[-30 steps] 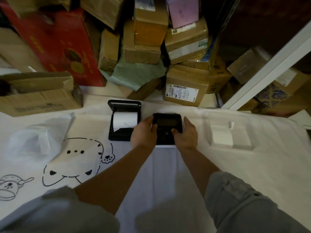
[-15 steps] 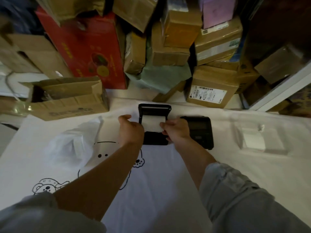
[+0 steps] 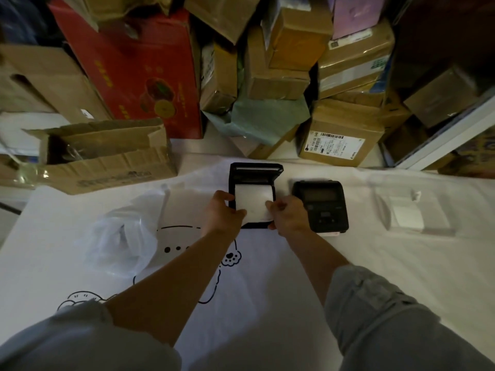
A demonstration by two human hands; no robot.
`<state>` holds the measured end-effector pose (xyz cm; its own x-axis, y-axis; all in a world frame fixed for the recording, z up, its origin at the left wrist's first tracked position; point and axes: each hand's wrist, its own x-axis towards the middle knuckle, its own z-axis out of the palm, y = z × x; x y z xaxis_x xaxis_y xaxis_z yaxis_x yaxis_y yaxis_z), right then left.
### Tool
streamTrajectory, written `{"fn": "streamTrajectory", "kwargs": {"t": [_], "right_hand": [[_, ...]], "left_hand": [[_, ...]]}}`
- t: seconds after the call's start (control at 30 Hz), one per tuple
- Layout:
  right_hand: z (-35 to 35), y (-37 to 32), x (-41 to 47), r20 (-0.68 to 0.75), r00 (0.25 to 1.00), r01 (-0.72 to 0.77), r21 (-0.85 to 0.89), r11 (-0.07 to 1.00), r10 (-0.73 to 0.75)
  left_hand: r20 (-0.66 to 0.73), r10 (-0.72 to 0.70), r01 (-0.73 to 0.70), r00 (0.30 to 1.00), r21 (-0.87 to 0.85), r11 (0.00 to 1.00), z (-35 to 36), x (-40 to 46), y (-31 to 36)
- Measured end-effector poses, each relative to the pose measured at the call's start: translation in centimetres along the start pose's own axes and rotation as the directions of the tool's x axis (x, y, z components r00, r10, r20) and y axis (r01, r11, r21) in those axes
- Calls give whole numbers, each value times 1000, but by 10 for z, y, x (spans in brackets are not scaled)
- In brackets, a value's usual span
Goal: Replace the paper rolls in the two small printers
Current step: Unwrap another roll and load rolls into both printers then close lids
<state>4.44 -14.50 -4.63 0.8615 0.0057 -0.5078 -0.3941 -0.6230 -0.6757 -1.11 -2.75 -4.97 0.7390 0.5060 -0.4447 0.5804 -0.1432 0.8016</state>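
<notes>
I'm looking into what seems a stockroom or parcel-packing corner: taped cardboard parcels with shipping labels are heaped along the far side, a red printed carton leans far left, and an opened box sits beside a cloth-covered worktable.

I see my left hand and right hand pinching the white paper strip over the open black printer; a closed black printer sits just right.
</notes>
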Motion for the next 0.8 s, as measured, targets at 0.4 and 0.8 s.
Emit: {"fn": "streamTrajectory", "kwargs": {"t": [0.4, 0.8], "right_hand": [[-31, -55, -17, -264, 927, 297, 89, 951, -265], [-9, -24, -17, -119, 986, 156, 351, 923, -121]], "left_hand": [[20, 80, -82, 997, 148, 986, 1, -1, -8], [9, -15, 15, 1000, -22, 1000, 0, -8, -15]]}}
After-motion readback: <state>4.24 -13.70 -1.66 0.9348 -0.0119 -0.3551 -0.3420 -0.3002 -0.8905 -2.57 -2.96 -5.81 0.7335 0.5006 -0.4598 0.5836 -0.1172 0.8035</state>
